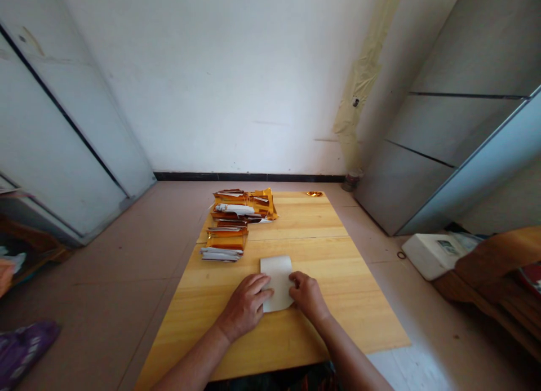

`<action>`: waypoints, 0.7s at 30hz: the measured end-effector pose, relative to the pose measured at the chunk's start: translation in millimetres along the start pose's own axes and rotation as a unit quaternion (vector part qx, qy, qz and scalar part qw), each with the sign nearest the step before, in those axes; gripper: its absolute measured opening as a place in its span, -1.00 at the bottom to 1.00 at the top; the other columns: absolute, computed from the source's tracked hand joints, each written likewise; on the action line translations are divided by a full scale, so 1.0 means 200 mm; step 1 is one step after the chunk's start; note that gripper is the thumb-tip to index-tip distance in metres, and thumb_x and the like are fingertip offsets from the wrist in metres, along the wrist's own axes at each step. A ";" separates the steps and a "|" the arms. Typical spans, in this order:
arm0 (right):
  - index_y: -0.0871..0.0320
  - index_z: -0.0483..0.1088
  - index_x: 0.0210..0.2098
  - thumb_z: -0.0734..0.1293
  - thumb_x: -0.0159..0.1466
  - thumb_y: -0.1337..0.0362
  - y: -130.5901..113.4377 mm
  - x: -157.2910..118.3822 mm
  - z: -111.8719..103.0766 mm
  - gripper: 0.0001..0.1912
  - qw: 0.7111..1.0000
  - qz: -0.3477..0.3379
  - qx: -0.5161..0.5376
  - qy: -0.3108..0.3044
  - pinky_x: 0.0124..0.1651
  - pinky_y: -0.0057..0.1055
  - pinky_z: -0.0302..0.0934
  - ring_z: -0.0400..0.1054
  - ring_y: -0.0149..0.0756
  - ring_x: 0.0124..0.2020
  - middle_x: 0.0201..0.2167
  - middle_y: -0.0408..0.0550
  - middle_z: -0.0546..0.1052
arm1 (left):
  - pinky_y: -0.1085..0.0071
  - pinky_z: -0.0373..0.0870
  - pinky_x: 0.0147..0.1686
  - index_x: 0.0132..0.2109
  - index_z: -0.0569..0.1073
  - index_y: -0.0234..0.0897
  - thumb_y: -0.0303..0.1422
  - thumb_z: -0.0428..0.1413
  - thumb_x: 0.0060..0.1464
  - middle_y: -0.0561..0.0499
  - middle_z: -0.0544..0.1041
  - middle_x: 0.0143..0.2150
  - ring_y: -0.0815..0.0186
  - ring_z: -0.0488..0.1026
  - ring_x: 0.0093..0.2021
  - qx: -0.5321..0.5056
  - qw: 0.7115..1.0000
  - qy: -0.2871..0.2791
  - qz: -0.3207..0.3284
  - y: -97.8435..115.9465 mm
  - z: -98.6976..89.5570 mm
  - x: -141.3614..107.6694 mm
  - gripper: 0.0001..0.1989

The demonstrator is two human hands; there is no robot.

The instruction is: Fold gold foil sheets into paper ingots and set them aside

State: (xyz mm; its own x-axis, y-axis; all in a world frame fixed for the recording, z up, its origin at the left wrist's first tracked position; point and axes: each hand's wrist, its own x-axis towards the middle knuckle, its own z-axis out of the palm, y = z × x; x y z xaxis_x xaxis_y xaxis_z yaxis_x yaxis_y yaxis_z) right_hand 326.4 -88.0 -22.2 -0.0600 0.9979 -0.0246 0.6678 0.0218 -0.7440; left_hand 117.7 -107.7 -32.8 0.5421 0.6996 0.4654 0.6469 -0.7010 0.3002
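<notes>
A small rectangular sheet of pale grey paper [276, 281] lies on the wooden table in front of me, its long side pointing away. My left hand [245, 301] grips its left edge, the thumb and fingers lying over the surface. At the right edge, my right hand [307, 294] pinches the sheet with curled fingers. The sheet's lower right corner looks slightly bent. Beyond my left hand are stacks of folded gold-and-white packets [228, 239], in rows along the table's left side.
The wooden table [338, 301] has a seam across it. A scrap of gold foil [314, 194] lies at its far right corner. A grey refrigerator [422, 132] and a white box [435, 256] stand to the right. A purple bag [27, 351] sits on the floor at left.
</notes>
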 end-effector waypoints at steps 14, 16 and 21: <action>0.08 0.46 -0.18 0.28 0.16 0.23 0.04 0.04 -0.12 -0.76 0.976 -0.141 0.138 -0.087 -0.11 -0.36 0.21 0.37 -0.28 -0.19 -0.21 -0.08 0.52 | 0.42 0.31 -0.31 -0.33 0.48 -0.24 -0.33 -0.11 0.17 -0.02 0.53 -0.41 0.30 0.44 -0.35 -0.051 0.978 -0.011 -0.204 -0.04 0.00 0.13 -0.71; 0.11 0.46 -0.32 0.20 0.21 0.24 0.03 0.08 -0.06 -0.80 0.990 -0.099 0.095 -0.040 -0.30 -0.47 0.17 0.35 -0.35 -0.38 -0.42 -0.13 0.52 | 0.43 0.30 -0.30 -0.26 0.48 -0.24 -0.33 -0.12 0.18 -0.03 0.55 -0.35 0.30 0.46 -0.31 -0.044 0.971 -0.007 -0.234 -0.04 0.02 0.15 -0.72; 0.09 0.41 -0.38 0.18 0.23 0.26 -0.06 0.16 0.02 -0.82 0.997 0.006 -0.062 0.037 -0.43 -0.53 0.03 0.33 -0.40 -0.48 -0.53 -0.16 0.50 | 0.50 0.26 -0.43 -0.08 0.43 -0.18 -0.36 -0.05 0.14 0.04 0.57 -0.36 0.34 0.47 -0.41 -0.016 0.937 0.038 -0.346 -0.02 0.08 0.22 -0.76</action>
State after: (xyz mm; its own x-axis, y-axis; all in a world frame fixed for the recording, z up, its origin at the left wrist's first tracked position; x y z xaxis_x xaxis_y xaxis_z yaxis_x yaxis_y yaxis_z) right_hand 313.2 -57.1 -15.7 0.0009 0.9998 0.0193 0.7546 0.0120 -0.6560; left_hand 146.9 -71.7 -27.6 -0.0421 0.9774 0.2073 0.8121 -0.0874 0.5769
